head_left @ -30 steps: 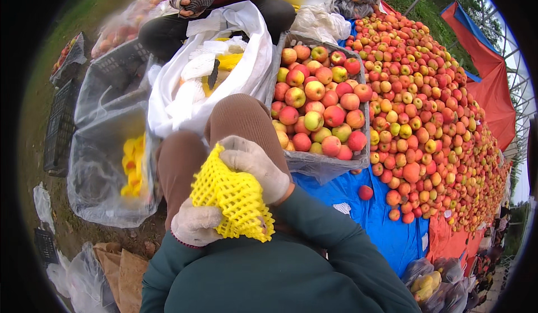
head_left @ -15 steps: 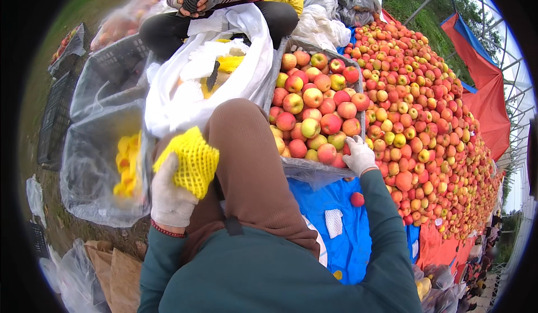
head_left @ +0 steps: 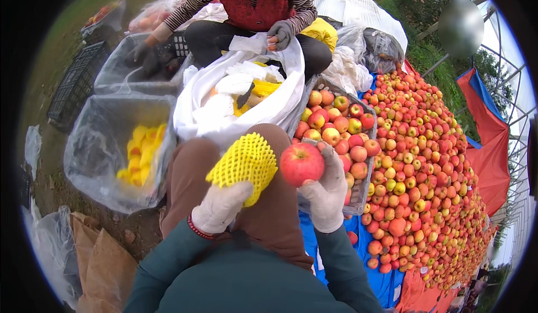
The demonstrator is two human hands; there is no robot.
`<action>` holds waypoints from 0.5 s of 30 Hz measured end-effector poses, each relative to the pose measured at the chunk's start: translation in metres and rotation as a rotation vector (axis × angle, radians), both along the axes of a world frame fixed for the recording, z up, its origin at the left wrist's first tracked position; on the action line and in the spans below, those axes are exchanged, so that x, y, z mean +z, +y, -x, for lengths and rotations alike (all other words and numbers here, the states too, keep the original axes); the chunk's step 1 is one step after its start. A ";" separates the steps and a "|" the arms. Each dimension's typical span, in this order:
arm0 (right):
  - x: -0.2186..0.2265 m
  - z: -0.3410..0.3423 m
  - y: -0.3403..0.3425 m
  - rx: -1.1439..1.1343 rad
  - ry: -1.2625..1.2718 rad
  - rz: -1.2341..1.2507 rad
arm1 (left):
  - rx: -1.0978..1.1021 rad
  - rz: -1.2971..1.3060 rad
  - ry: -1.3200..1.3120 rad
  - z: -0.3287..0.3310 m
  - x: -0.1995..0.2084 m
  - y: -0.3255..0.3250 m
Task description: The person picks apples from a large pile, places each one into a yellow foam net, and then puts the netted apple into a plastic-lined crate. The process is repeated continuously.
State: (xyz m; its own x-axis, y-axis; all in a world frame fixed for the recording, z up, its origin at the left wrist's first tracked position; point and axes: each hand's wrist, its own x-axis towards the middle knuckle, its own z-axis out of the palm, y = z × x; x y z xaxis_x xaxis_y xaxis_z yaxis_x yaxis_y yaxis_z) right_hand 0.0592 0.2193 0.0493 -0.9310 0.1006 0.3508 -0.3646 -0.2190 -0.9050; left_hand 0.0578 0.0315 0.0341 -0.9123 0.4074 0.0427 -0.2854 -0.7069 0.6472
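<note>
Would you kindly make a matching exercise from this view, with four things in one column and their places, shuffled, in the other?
Things:
1. yellow net sleeve
2. large red apple
3. white sack
4. apple heap

Places:
A. spread along the right side of the view
B. in the person's right hand
C. open, just in front of the seated co-worker
D. in the person's left hand

Pairs: 1-D, 2-B, 3-C, 4-A
</note>
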 end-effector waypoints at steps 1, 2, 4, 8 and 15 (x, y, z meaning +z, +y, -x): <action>-0.005 0.007 -0.021 -0.015 0.153 -0.254 | 0.032 0.131 0.041 0.000 0.013 0.001; -0.008 0.015 -0.039 -0.030 0.314 -0.501 | 0.066 0.264 0.077 0.000 0.025 0.001; -0.007 0.018 -0.068 -0.121 0.391 -0.731 | 0.144 0.116 -0.043 0.005 0.017 -0.017; -0.009 0.021 -0.063 0.248 0.132 -0.252 | 0.135 0.055 -0.101 -0.002 0.016 -0.058; -0.073 -0.001 -0.086 0.611 -0.622 0.607 | -0.267 -0.348 -0.150 -0.015 0.020 -0.082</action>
